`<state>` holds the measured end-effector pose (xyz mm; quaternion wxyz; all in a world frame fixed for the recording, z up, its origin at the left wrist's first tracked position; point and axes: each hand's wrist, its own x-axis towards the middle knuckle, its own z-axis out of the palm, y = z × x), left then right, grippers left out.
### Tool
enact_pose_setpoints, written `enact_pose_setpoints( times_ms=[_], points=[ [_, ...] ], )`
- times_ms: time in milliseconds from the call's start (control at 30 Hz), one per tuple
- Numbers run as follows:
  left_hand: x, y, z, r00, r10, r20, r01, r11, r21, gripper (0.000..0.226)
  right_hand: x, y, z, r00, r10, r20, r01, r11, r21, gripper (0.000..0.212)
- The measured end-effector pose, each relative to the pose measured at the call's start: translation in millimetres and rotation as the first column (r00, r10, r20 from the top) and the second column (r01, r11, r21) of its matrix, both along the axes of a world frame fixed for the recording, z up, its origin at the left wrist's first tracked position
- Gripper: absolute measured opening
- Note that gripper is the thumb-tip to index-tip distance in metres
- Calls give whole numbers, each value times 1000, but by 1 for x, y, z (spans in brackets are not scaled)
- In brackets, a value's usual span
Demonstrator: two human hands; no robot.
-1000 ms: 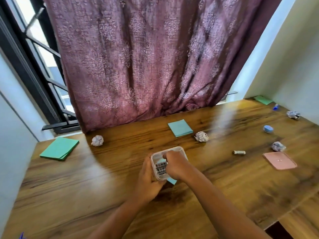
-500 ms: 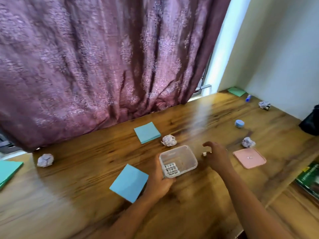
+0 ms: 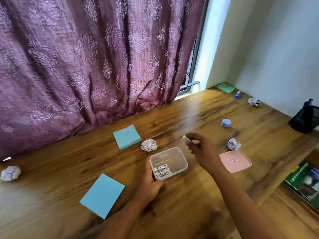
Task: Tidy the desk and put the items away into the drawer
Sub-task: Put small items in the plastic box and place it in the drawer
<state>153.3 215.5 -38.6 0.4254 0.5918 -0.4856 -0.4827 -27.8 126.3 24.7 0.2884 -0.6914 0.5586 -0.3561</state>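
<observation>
Two grips are in view from the head camera, both in the lower centre of the frame. The left grip (image 3: 150, 184) holds the clear plastic container (image 3: 174, 158) at its near left corner, fingers curled round the wall. Whether the container rests on the desk (image 3: 172, 213) or is raised off it cannot be told. Several white labelled cylinders (image 3: 162, 170) lie side by side in the container's near end; the bottom label reads "Heybright". The right grip (image 3: 202, 150) is just right of the container and above its far right corner, pinching a small white cylinder (image 3: 187, 139) between thumb and fingertips.

A pink lid (image 3: 235, 161) lies flat on the desk right of the right grip. A crumpled paper ball (image 3: 233, 144) sits just beyond the lid; a second ball (image 3: 149, 145) sits just beyond the container. A third ball (image 3: 10, 173) is at the left edge and a fourth (image 3: 254, 102) at the upper right. One blue sticky pad (image 3: 127, 136) lies just beside the second ball; another blue pad (image 3: 102, 195) lies left of the left grip. A small round blue item (image 3: 226, 123) stands right of centre. A green pad (image 3: 226, 87) lies in the far corner. A black mesh holder (image 3: 304, 118) stands at the right edge.
</observation>
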Motion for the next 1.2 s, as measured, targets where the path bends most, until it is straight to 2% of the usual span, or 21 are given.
enact_pose_setpoints(
  times_ms=[33,100,200,267,433,500,533,567,733,867,1200],
  points=[
    [0,-1,-3,1000,1,-9,0,1000,10,87,4,4,11,997,73,-23,-73,997,5,22],
    [0,-1,-7,1000,-2,-20,2,1000,11,90,17,12,25,958,222,-180,-211,974,79,26],
    [1,-3,-12,999,-2,-46,2,1000,8,91,42,18,17,812,354,-463,-304,935,181,26],
    [0,-4,-12,999,-1,-51,2,1000,6,93,55,20,4,722,377,-580,-296,926,234,23],
    [0,-2,-8,998,6,-62,-7,1000,-10,80,74,17,0,649,342,-679,-267,939,218,21],
    [1,-2,-7,997,14,-74,-14,1000,-1,80,82,15,4,563,383,-732,-286,922,263,24],
    [1,-2,-7,996,15,-83,-15,1000,2,81,84,15,6,554,388,-736,-277,920,277,28],
    [1,-2,-7,996,13,-88,-13,1000,5,83,84,15,5,558,381,-737,-259,924,281,30],
    [1,-2,-6,995,3,-103,0,1000,28,90,77,21,1,702,303,-645,-153,948,278,25],
    [3,-5,-5,994,8,-105,-4,999,34,90,76,17,4,719,258,-645,-96,957,275,30],
    [3,-9,-3,997,4,-79,1,998,58,93,75,7,2,699,418,-581,-192,892,410,30]
  ],
)
